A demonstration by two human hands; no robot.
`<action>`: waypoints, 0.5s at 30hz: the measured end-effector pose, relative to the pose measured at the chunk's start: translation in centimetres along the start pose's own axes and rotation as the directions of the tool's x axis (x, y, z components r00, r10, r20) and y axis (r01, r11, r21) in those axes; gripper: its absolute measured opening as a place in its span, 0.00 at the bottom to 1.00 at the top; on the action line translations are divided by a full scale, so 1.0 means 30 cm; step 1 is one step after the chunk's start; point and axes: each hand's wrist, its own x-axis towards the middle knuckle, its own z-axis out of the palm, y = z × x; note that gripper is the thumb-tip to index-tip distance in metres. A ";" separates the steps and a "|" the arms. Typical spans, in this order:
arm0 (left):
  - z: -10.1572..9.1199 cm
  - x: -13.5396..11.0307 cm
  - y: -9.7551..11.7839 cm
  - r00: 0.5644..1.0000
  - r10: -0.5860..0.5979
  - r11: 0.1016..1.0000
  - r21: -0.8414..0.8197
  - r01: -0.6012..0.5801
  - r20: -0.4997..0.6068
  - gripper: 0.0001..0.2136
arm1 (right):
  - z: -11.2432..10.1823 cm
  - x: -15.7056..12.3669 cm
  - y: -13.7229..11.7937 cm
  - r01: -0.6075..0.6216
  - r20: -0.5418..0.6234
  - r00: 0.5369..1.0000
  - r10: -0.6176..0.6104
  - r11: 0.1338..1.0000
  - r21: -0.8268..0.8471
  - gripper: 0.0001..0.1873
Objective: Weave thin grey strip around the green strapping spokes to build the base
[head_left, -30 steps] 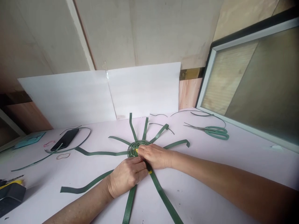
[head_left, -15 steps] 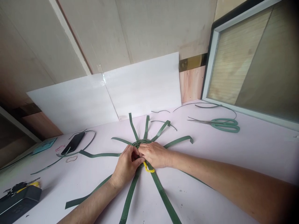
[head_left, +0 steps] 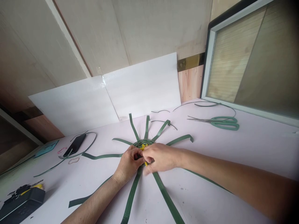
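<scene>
A round woven green base point(head_left: 137, 143), with flat green strips point(head_left: 166, 196) fanning out like spokes, lies in front of me. My left hand point(head_left: 131, 161) is closed at its near left rim, thumb and forefinger pinched beside a yellow cord point(head_left: 144, 146). Over the right half is my right hand point(head_left: 162, 157), its fingers curled in against the left fingertips and its thumb slightly blurred. Bits of yellow show above and below the fingers. The exact grip, and most of the base's middle, are hidden by the hands.
Green-handled scissors point(head_left: 224, 122) lie at the back right below a framed glass pane point(head_left: 235, 59). On the left are a black phone point(head_left: 74, 145), loose thin green strips and a dark box point(head_left: 22, 203) with small tools on it. White panels point(head_left: 142, 84) lean behind.
My right hand has shifted slightly right and its thumb has dropped. The yellow loop that hung below the fingers is now mostly covered, and yellow shows above them. My left hand keeps its pinch.
</scene>
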 end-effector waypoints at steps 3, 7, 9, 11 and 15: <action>0.001 0.001 -0.001 1.000 0.004 1.000 -0.001 -0.004 0.007 0.02 | 0.005 -0.016 -0.036 0.048 0.070 0.997 -0.035 0.980 -0.195 0.09; 0.001 0.000 -0.002 1.000 0.004 1.000 0.017 -0.005 0.030 0.04 | -0.001 -0.016 -0.033 0.073 0.103 0.993 -0.051 0.971 -0.229 0.09; 0.002 -0.004 -0.005 0.999 0.043 0.998 0.038 -0.044 0.021 0.05 | -0.015 -0.013 -0.026 0.040 0.121 0.993 -0.008 0.965 -0.258 0.10; 0.003 -0.012 -0.010 0.995 0.099 0.994 0.054 -0.099 0.012 0.07 | -0.029 -0.009 -0.026 -0.040 0.122 0.989 0.085 0.941 -0.336 0.11; 0.003 -0.039 -0.012 0.969 0.244 0.968 0.055 -0.246 0.044 0.08 | -0.026 0.009 -0.047 -0.186 0.071 0.970 0.234 0.894 -0.406 0.10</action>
